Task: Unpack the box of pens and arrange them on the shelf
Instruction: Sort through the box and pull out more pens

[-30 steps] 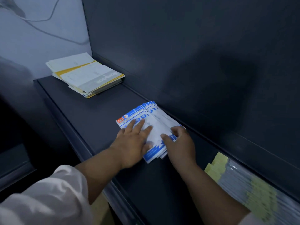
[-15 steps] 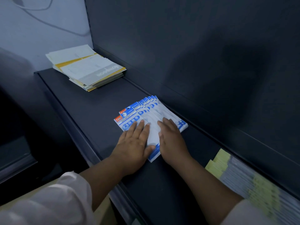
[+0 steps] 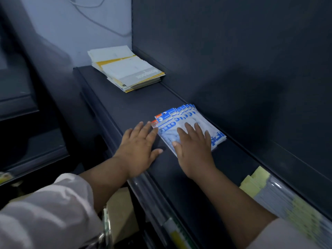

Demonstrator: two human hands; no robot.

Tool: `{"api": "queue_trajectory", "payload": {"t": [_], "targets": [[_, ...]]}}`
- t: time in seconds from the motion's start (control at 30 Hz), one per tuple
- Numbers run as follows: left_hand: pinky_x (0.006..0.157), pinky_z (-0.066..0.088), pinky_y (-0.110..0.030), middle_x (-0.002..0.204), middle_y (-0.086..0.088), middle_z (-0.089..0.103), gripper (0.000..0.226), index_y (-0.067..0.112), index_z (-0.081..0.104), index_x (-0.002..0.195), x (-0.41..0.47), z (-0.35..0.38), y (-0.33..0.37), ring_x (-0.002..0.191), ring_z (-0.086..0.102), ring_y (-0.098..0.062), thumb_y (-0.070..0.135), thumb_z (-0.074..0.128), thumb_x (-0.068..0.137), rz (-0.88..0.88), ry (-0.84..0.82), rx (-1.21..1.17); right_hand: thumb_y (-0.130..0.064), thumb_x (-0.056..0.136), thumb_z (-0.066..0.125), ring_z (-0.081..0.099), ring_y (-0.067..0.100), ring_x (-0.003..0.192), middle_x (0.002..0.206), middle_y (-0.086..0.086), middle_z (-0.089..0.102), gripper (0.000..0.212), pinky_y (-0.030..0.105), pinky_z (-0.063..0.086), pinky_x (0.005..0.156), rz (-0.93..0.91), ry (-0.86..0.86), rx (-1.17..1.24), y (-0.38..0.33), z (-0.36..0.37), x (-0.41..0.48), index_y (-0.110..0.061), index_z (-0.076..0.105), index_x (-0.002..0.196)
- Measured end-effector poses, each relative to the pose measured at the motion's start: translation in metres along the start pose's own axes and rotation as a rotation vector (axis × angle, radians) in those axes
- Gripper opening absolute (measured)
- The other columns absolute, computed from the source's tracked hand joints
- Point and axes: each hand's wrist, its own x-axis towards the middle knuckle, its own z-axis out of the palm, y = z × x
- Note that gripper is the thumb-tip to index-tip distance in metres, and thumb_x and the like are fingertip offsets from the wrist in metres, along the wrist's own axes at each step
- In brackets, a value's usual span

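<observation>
Several blue-and-white pen packs lie fanned out and overlapping on the dark shelf, close to its back panel. My right hand lies flat on top of the packs with fingers straight. My left hand rests flat on the shelf just left of the packs, its fingertips touching the edge of the nearest pack. A brown cardboard box shows below the shelf's front edge, partly hidden by my left arm.
A stack of white and yellow booklets sits at the far left end of the shelf. Clear-wrapped yellow and grey items lie at the right end. The dark back panel rises right behind the packs. Lower shelves are at left.
My left hand has slid off the packs to the shelf at their left edge. My right hand has gone from the packs' right side to lying flat on top. The view has shifted right.
</observation>
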Motion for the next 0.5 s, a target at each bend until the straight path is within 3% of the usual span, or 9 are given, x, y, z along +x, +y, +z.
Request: {"api": "queue_trajectory", "payload": {"t": [0.13,0.23,0.3,0.33,0.43,0.5], "targets": [[0.117,0.008,-0.042,0.161,-0.006,0.002,0.091,0.021,0.008,0.153,-0.037,-0.006,-0.039,0.147,0.001,-0.025,0.072,0.001,0.077,-0.098,0.033,0.005,-0.045,0.096,0.027,0.006,0.027,0.147,0.158,0.005,0.021,0.056,0.047,0.002,0.117,-0.146,0.052,0.048,-0.045,0.0,-0.007,-0.018,0.034,0.146],[0.117,0.009,-0.042,0.161,-0.006,0.003,0.076,0.02,0.008,0.153,-0.07,-0.004,-0.073,0.147,0.001,-0.025,0.064,0.022,0.092,-0.186,0.033,-0.018,-0.044,0.089,0.032,0.023,0.032,0.143,0.152,0.01,0.036,0.06,0.049,0.016,0.115,-0.246,0.06,0.095,-0.087,0.007,-0.014,-0.013,0.046,0.139],[0.117,0.011,-0.042,0.16,-0.006,0.006,0.072,0.021,0.01,0.152,-0.096,0.001,-0.097,0.147,0.004,-0.024,0.06,0.025,0.094,-0.244,0.037,-0.013,-0.041,0.089,0.037,0.035,0.036,0.137,0.144,0.013,0.046,0.056,0.051,0.025,0.112,-0.322,0.068,0.1,-0.117,0.017,-0.022,-0.011,0.054,0.133],[0.116,0.012,-0.042,0.16,-0.006,0.007,0.072,0.021,0.01,0.152,-0.11,0.004,-0.107,0.147,0.006,-0.024,0.06,0.025,0.094,-0.275,0.032,-0.016,-0.04,0.09,0.039,0.036,0.035,0.137,0.144,0.013,0.046,0.054,0.05,0.025,0.112,-0.35,0.066,0.107,-0.13,0.022,-0.026,-0.011,0.054,0.133],[0.115,0.012,-0.04,0.16,-0.006,0.01,0.072,0.021,0.012,0.152,-0.149,0.016,-0.134,0.147,0.009,-0.023,0.058,0.032,0.094,-0.376,-0.013,-0.046,-0.039,0.099,0.04,0.012,0.022,0.147,0.157,0.002,0.024,0.052,0.039,0.004,0.118,-0.399,-0.083,0.114,-0.162,0.046,-0.039,-0.019,0.035,0.146],[0.115,0.012,-0.038,0.16,-0.005,0.011,0.071,0.021,0.011,0.152,-0.173,0.027,-0.15,0.146,0.01,-0.023,0.056,0.033,0.095,-0.434,-0.056,-0.049,-0.04,0.1,0.038,0.005,0.018,0.147,0.159,-0.001,0.018,0.053,0.036,0.0,0.119,-0.422,-0.162,0.111,-0.177,0.066,-0.047,-0.022,0.029,0.149]]}}
